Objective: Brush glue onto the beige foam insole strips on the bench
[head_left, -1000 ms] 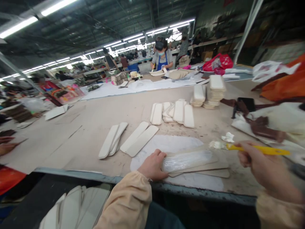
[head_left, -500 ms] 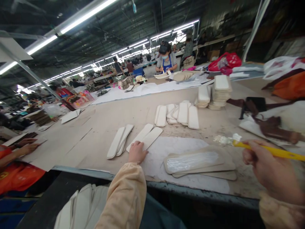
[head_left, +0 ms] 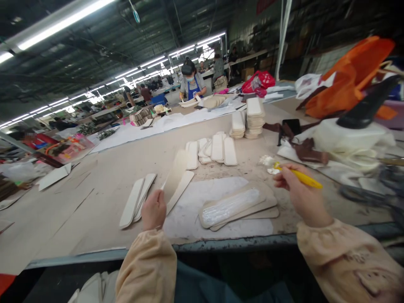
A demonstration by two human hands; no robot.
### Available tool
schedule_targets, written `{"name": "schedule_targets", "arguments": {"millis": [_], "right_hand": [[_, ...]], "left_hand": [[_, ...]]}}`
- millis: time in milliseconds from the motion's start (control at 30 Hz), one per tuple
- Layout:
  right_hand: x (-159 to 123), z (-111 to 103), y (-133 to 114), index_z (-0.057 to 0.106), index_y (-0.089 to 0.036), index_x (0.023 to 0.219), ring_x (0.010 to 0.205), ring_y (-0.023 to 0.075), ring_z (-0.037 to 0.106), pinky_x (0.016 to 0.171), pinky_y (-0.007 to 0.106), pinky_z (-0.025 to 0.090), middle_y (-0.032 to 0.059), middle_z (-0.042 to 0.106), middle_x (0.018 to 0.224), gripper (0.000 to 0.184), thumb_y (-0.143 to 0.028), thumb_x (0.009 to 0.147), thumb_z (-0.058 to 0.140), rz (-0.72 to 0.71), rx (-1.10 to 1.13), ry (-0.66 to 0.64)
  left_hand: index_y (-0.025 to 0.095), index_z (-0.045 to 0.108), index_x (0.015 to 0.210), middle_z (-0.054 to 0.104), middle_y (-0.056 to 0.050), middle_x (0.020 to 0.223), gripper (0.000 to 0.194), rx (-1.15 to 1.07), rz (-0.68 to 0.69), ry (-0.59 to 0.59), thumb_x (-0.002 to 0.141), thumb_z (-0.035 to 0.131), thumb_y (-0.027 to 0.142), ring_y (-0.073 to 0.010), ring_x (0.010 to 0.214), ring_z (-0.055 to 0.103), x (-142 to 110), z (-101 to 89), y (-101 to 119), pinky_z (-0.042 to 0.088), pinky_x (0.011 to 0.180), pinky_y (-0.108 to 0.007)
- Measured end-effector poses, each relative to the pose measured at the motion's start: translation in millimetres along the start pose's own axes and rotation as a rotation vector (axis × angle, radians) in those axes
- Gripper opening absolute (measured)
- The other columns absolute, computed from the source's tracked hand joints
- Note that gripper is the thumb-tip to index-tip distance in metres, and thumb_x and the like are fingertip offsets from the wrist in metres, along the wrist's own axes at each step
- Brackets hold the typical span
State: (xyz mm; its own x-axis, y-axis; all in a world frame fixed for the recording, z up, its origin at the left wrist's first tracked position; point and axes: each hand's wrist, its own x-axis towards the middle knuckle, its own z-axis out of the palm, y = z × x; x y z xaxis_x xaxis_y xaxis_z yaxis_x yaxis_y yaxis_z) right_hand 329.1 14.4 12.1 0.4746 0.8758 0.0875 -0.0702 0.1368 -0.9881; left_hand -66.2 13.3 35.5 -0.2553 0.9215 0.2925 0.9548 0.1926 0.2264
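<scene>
My left hand is closed on the near end of a long, round-ended board strip, tilted up off the table and blurred. Another such strip lies beneath it. To the left are a few more white strips. My right hand grips a yellow-handled brush, its tip coated in white paste beside a white lump on the table. Between my hands, a strip smeared with glossy white glue rests on larger beige pieces.
Stacked strips and a loose row of strips occupy the table's far side. A white jug, an orange bag and dark straps stand at right. A co-worker in a blue apron works opposite. More strips lie below the table edge.
My left hand has lifted a strip that lay flat on the table. My right hand has drawn the brush tip to the paste lump. The view has swung right.
</scene>
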Motion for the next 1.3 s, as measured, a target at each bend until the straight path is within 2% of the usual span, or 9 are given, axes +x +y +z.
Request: {"name": "schedule_targets", "arguments": {"millis": [67,133,233,333,433,600,700,867,1300], "right_hand": [[-5,7,-1,0.056,-0.022,0.097,0.076,0.017,0.065,0.073,0.032,0.055,0.0045,0.067,0.087,0.033,-0.047,0.079,0.067,-0.049,0.023,-0.022],[-9,12,1,0.053,-0.024,0.099,0.091,0.0199,0.066,0.081,0.035,0.054,0.0059,0.067,0.103,0.032,-0.044,0.079,0.068,-0.074,0.058,-0.071],[-12,18,9,0.045,-0.029,0.103,0.102,0.0211,0.064,0.081,0.036,0.054,0.0048,0.059,0.125,0.037,-0.043,0.078,0.069,-0.027,0.134,-0.159],[-12,21,15,0.041,-0.032,0.104,0.114,0.0221,0.059,0.075,0.033,0.055,0.0034,0.055,0.133,0.044,-0.041,0.075,0.072,0.026,0.146,-0.193],[-12,23,17,0.04,-0.031,0.101,0.119,0.0238,0.056,0.082,0.037,0.052,0.0037,0.062,0.125,0.049,-0.039,0.069,0.077,-0.012,0.05,-0.206],[-18,24,18,0.043,-0.028,0.094,0.113,0.0268,0.058,0.104,0.049,0.035,0.0042,0.069,0.108,0.041,-0.041,0.071,0.074,-0.201,-0.29,-0.202],[-20,27,21,0.044,-0.03,0.093,0.111,0.0268,0.059,0.104,0.049,0.035,0.0034,0.069,0.107,0.038,-0.041,0.072,0.073,-0.226,-0.356,-0.212],[-22,34,23,0.045,-0.029,0.092,0.112,0.0275,0.058,0.102,0.047,0.038,0.0034,0.069,0.106,0.037,-0.041,0.071,0.074,-0.202,-0.412,-0.211],[-18,35,36,0.05,-0.029,0.094,0.11,0.0283,0.058,0.1,0.047,0.039,0.0024,0.069,0.108,0.033,-0.041,0.072,0.072,-0.215,-0.494,-0.233]], "left_hand": [[0.021,0.061,0.095,0.066,-0.002,0.084,0.03,-0.215,0.061,-0.027,0.093,0.036,0.037,-0.0175,0.08,0.059,-5,-7.0,18,0.042,0.071,-0.025],[0.02,0.061,0.09,0.064,0.0,0.081,0.028,-0.407,0.194,-0.205,0.092,0.039,0.037,-0.0152,0.076,0.057,-10,-10.4,42,0.042,0.07,-0.023],[0.019,0.061,0.085,0.064,0.002,0.081,0.025,-0.56,0.36,-0.49,0.09,0.042,0.034,-0.0131,0.075,0.055,-15,-7.8,77,0.042,0.07,-0.022],[0.019,0.063,0.084,0.064,0.002,0.082,0.023,-0.637,0.414,-0.652,0.088,0.045,0.032,-0.013,0.078,0.056,-16,2.0,99,0.042,0.071,-0.022],[0.018,0.065,0.083,0.065,0.001,0.082,0.025,-0.679,0.388,-0.718,0.087,0.047,0.034,-0.0135,0.079,0.056,-15,15.7,103,0.042,0.071,-0.022],[0.016,0.068,0.096,0.065,-0.001,0.082,0.023,-0.79,0.276,-0.827,0.078,0.059,0.027,-0.013,0.076,0.057,-13,35.0,81,0.043,0.068,-0.022],[0.015,0.066,0.106,0.064,-0.001,0.08,0.034,-0.819,0.196,-0.851,0.072,0.063,0.022,-0.0121,0.072,0.057,-10,41.1,67,0.044,0.067,-0.022],[0.017,0.066,0.095,0.062,0.003,0.069,0.031,-0.676,0.118,-0.761,0.066,0.07,0.027,-0.0122,0.066,0.056,-8,47.1,58,0.043,0.063,-0.023],[0.02,0.066,0.084,0.061,0.004,0.067,0.025,-0.347,0.116,-0.728,0.064,0.076,0.029,-0.0142,0.068,0.057,-8,47.1,69,0.04,0.062,-0.024]]}}
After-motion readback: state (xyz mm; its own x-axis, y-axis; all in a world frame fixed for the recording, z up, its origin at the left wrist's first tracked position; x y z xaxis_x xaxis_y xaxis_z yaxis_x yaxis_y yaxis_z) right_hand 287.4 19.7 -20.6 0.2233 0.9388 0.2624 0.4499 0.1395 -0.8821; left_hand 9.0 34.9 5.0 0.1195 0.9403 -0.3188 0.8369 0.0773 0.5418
